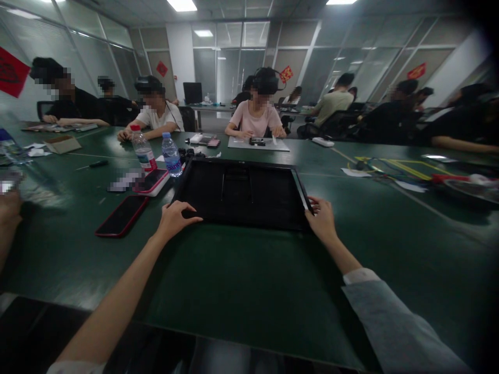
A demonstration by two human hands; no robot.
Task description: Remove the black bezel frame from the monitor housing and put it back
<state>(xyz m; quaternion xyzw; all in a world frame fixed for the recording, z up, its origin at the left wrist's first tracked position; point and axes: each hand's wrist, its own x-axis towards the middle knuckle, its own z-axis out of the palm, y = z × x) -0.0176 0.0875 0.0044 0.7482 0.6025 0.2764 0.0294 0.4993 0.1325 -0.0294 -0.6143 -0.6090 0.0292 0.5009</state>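
Note:
A shallow black rectangular panel (pixel 268 195) with a raised rim, like a monitor casing, lies on the green table in front of me. Two thin upright lines and a slotted block show inside it, and a pale strip (pixel 300 189) runs along its right side. My left hand (pixel 175 218) rests at the near left corner, thumb and forefinger apart over the panel. At the right edge, my right hand (pixel 322 215) has its fingers and thumb closed around the rim near the front corner. Part of the left rim is hidden behind my left hand.
Left of the panel are a red-edged phone (pixel 122 217), a pink-edged device (pixel 152 181) and two water bottles (pixel 171 156). Another person's hand (pixel 10 208) is at far left. Cables (pixel 384 169) and a dark bowl (pixel 473 191) lie right. Several people sit beyond.

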